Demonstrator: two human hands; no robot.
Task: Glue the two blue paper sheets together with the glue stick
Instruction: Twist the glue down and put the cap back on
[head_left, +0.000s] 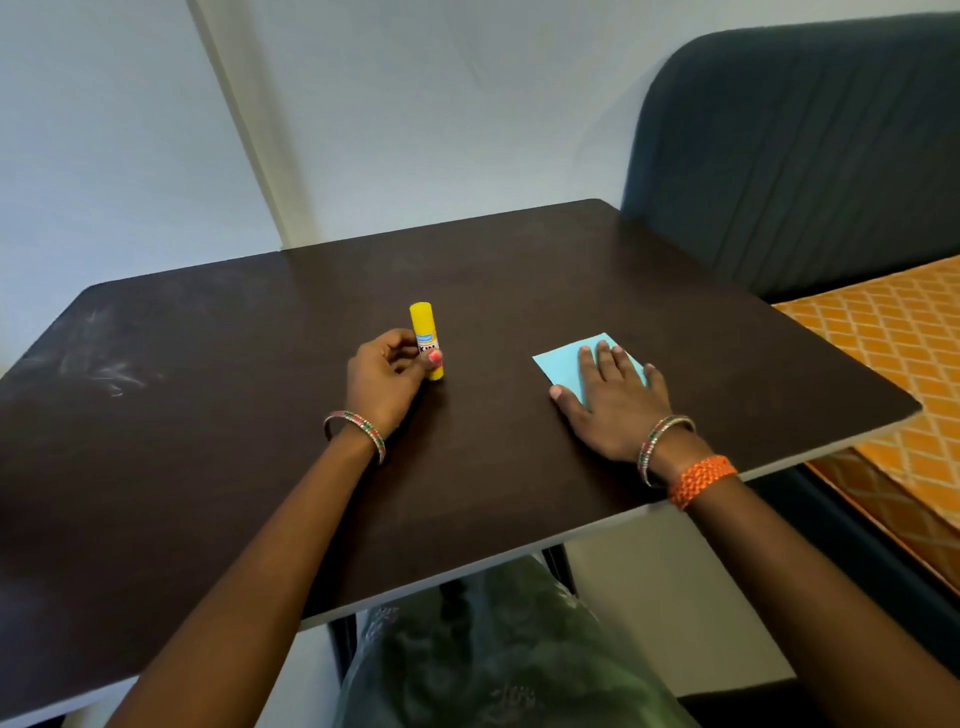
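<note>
**paperfan:** Closest to the lens is a lap in green patterned fabric (498, 654), tucked under the near edge of a dark brown table (208, 467). Both forearms reach out over the tabletop from there.

**gluegal:** ok and what are the hands doing?

**paperfan:** Right hand (613, 410) lies flat, palm down, fingers spread and relaxed, pressing on the light blue paper (563, 364). Can't tell whether that's one sheet or two stacked, only one blue shape shows. It sits right of centre, partly under the fingers. That wrist has an orange woven band (701, 480) and a beaded bangle (662, 441).

**gluegal:** and the glue?

**paperfan:** Left hand (384, 379) is curled around the lower part of the yellow glue stick (427, 338), thumb and fingertips pinching it. Stick stands upright with its base on the table, cap on, near the middle, well apart from the paper. Another bangle (358, 431) on that wrist.

**gluegal:** anything behind?

**paperfan:** Dark blue upholstered headboard (805, 156) at far right, orange patterned bedding (893, 332) beside the table, pale wall (363, 104) at the back.
</note>
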